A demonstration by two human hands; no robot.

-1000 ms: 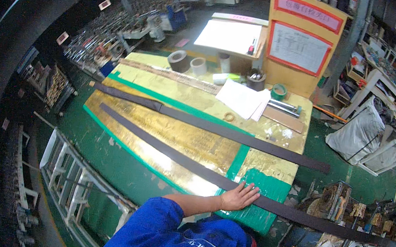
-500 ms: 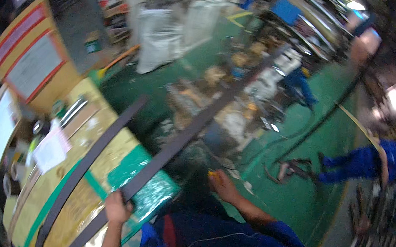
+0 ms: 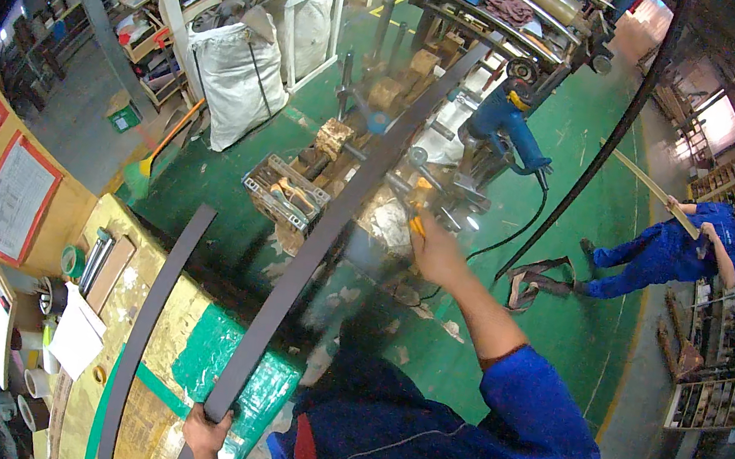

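1. Gripping the long dark flat metal strip (image 3: 332, 216) w/ the left hand (image 3: 207, 427) at the near corner of the gold-and-green covered worktable (image 3: 211, 358): fingers curled round the strip's edge. Only one hand is on it, most of its length hangs past the table edge over the green floor (image 3: 580, 165), so it could sag, twist or slip out.
2. Right hand (image 3: 434, 252) is out at the strip's mid-length, beside it, fingers closed on a small yellow-handled tool (image 3: 415, 222); can't tell if the hand touches the strip. Thin edge + bare skin = cut risk if the strip slides.
3. Far end of the strip runs toward the blue power tool (image 3: 507, 123) & the wooden crates of parts (image 3: 289, 191) on the floor; a swing could knock them over or snag the black cable (image 3: 601, 149).
4. Second dark flat strip (image 3: 152, 313) lies across the table's top, just beside the held one near the edge; dragging could pull it off w/ it.
5. Another person in blue workwear (image 3: 671, 251) stands well apart at the right, handling a long pale strip (image 3: 647, 183); two long pieces moving in one bay could clash.
6. Paper sheets (image 3: 80, 331) & tape rolls (image 3: 36, 386) at the table's far-left edge could get swept.
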